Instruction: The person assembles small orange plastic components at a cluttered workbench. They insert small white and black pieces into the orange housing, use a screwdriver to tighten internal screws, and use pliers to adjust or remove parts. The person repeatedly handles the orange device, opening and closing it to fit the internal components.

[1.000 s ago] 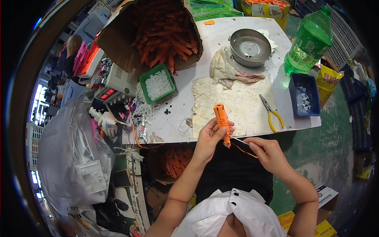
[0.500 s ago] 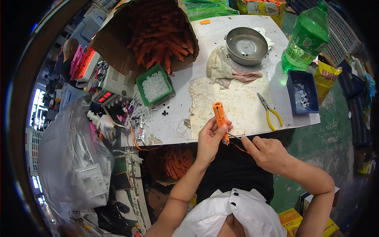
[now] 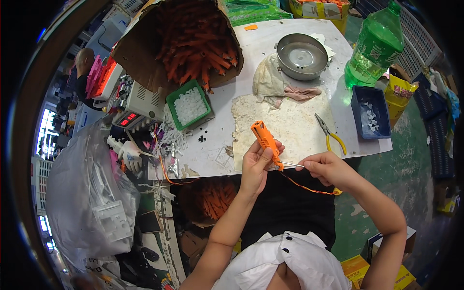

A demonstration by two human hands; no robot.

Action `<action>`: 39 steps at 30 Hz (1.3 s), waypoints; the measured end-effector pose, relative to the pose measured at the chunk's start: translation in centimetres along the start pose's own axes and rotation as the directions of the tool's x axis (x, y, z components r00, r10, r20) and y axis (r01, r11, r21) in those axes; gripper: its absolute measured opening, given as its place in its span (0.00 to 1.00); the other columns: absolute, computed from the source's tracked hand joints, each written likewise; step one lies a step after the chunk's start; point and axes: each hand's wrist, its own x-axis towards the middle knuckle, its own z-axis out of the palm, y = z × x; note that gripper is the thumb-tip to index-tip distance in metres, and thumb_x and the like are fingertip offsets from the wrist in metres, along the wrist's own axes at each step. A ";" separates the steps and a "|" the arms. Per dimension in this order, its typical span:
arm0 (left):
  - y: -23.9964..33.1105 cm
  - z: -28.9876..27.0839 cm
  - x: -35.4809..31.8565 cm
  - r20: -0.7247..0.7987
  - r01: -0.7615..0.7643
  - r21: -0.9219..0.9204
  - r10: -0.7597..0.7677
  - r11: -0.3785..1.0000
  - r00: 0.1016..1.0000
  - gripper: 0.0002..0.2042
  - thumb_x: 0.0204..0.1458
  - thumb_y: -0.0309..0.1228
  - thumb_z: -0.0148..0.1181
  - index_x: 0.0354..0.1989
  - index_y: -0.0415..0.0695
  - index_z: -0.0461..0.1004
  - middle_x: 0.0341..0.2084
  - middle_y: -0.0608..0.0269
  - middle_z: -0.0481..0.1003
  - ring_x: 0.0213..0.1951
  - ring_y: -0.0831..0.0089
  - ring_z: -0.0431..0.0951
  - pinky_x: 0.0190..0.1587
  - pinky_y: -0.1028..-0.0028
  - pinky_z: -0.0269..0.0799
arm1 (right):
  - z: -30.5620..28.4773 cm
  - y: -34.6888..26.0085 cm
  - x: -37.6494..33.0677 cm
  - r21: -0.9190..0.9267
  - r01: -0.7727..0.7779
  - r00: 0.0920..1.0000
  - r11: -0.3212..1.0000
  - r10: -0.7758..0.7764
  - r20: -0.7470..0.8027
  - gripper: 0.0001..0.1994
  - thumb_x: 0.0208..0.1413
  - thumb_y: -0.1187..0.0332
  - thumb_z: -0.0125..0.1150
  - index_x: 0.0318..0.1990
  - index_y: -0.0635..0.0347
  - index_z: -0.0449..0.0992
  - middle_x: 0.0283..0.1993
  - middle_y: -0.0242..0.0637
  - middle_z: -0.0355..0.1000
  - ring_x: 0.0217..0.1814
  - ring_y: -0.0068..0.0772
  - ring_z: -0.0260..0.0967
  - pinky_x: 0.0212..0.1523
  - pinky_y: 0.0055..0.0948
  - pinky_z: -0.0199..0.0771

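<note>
At the frame's centre, the left hand [image 3: 256, 164] is clamped around an orange plastic part [image 3: 266, 138], while the right hand [image 3: 326, 168] pinches a thin metal pin [image 3: 292, 165] touching its lower end.

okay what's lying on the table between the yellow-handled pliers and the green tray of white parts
In the head view, a worn, stained mat lies between the yellow-handled pliers and green tray.
</note>
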 end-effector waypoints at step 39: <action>4.9 -5.3 -2.4 0.156 -0.254 0.936 0.362 0.242 0.919 0.22 0.46 0.28 0.66 0.51 0.39 0.72 0.49 0.51 0.71 0.56 0.54 0.67 0.59 0.61 0.61 | 2.0 -0.2 6.2 -0.643 0.486 0.697 0.592 -0.707 -0.123 0.17 0.47 0.71 0.65 0.46 0.60 0.75 0.42 0.40 0.70 0.49 0.43 0.64 0.52 0.37 0.63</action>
